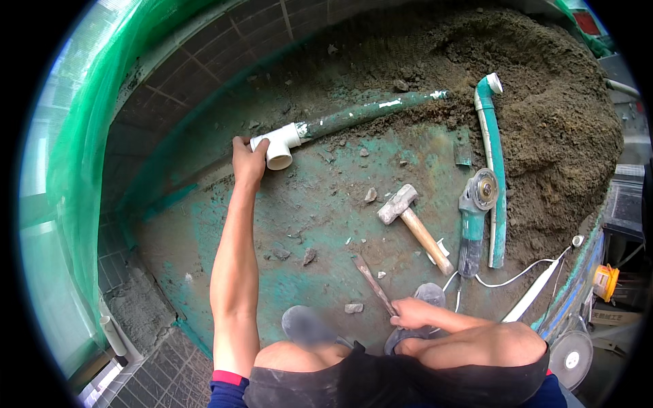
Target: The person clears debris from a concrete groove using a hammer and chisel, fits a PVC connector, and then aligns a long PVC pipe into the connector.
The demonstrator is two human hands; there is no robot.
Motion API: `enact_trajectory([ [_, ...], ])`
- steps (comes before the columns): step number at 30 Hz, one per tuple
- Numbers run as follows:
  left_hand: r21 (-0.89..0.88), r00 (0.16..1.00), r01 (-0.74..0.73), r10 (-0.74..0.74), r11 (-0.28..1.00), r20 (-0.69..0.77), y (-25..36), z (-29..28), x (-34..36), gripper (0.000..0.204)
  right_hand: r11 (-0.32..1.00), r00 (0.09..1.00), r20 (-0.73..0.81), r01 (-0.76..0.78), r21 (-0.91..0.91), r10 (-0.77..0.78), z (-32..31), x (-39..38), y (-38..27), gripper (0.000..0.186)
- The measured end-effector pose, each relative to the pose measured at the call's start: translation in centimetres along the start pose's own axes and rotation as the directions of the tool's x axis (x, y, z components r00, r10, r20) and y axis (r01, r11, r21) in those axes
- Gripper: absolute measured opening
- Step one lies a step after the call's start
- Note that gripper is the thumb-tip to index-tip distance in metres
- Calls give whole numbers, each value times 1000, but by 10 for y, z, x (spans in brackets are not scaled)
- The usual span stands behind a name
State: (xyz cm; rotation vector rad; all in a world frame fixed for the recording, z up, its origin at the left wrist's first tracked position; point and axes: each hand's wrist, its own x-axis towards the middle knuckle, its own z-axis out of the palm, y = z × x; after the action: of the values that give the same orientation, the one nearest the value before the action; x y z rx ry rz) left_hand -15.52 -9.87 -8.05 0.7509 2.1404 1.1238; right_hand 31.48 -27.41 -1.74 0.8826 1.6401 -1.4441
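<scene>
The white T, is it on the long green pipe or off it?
On: the white T meets the end of the long pipe with no gap showing. The left hand holds its other end.

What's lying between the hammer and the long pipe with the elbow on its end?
An angle grinder, close beside the pipe, and a small white scrap near the hammer; the head view shows both.

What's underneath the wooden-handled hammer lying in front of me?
The hammer lies on muddy, green-stained ground. A white scrap shows beside the handle; whether it runs beneath can't be told. Whatever is directly under the head and handle is covered.
</scene>
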Motion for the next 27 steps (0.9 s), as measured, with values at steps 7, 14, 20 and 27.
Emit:
enact_trajectory([
  [7,-32,999,-16,15,999,-31,-8,6,-1,49,991,1000,10,15,-132,-14,3,13,-2,39],
  [14,30,997,-31,33,999,-73,-3,10,-7,51,968,999,-38,1,-253,-11,-12,15,-15,46],
  [20,94,998,5,2,996,-70,-1,10,-10,54,985,951,-308,-19,-171,-35,-49,3,-25,47],
  [27,177,999,-38,38,983,0,4,-1,-2,53,994,952,-305,-62,-86,33,-31,-11,-24,44],
])
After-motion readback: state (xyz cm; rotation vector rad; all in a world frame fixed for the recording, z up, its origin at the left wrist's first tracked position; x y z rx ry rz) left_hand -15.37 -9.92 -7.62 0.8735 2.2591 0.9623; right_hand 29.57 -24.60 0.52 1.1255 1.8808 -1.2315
